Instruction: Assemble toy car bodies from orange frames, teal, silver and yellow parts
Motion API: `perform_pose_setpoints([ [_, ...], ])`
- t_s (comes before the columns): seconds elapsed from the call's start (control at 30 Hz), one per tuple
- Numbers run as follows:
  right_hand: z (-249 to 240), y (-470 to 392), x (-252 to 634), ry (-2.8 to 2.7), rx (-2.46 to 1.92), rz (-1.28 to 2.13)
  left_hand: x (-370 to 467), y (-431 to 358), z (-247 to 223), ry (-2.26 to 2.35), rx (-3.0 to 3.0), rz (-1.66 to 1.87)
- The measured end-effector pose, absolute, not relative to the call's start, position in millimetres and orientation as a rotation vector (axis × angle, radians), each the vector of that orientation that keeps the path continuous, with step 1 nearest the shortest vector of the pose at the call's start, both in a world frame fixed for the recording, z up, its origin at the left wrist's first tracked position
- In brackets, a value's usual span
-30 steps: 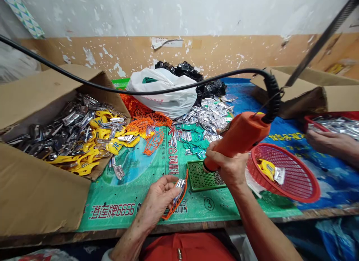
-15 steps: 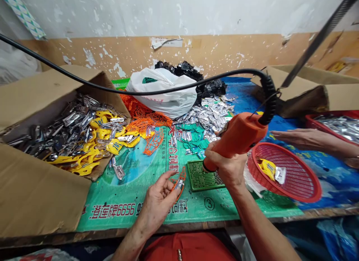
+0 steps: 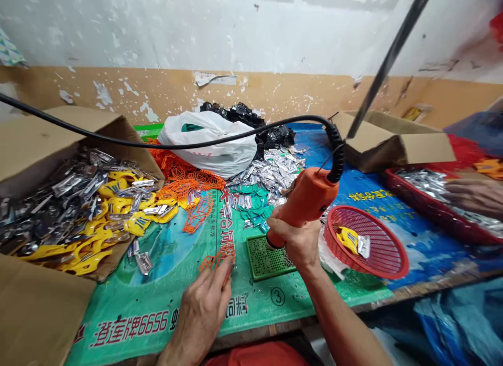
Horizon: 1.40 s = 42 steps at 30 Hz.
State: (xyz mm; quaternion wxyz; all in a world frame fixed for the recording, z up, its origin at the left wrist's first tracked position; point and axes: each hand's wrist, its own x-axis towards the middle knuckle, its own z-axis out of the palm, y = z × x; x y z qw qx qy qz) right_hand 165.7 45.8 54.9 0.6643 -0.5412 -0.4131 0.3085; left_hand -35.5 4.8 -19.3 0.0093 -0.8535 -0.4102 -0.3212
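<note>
My right hand [image 3: 301, 240] is wrapped round an orange power screwdriver [image 3: 304, 198], its lower end over a green perforated tray [image 3: 267, 261] of small screws. My left hand [image 3: 206, 298] is palm down at the near middle of the green sheet, fingers together on an orange plastic piece [image 3: 210, 261] that they partly cover. The metal part seen there earlier is hidden now. Beyond the tray lie teal pieces [image 3: 255, 203] and a heap of silver metal parts [image 3: 275, 169]. Orange frames [image 3: 176, 172] are piled further left.
At left, a cardboard box [image 3: 39, 298] spills metal and yellow parts. A red basket [image 3: 367, 243] stands right of the tray. A black cable [image 3: 157, 144] crosses above the table. Another person's hand [image 3: 477, 195] is over a red tray [image 3: 428, 203] of metal parts.
The view has turned right. My left hand has rolled palm down over the orange piece, hiding the metal part. The other person's hand has moved from beside the red basket to the red tray.
</note>
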Motion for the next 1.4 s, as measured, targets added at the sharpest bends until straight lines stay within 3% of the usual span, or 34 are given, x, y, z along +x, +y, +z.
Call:
perform_pose_setpoints([
  [0.43,73,41,171,-0.895,-0.905,0.848,-37,0,-26,-1.231,-2.917,-0.868],
  [0.53,77,39,169,-0.879,-0.829,0.904,-40,-1,-29,-1.395,-2.965,-1.047],
  [0.73,92,35,155,-0.802,-0.744,0.977,-33,2,-12,-2.617,-2.783,-1.791],
  [0.83,97,33,147,-0.815,-0.680,1.028,-27,5,2,-2.951,-2.666,-2.162],
  [1.1,97,29,130,-0.855,-0.646,1.100,-25,3,2,-2.974,-2.693,-2.421],
  [1.4,96,26,125,-0.845,-0.681,1.146,-23,3,14,-2.965,-2.749,-2.290],
])
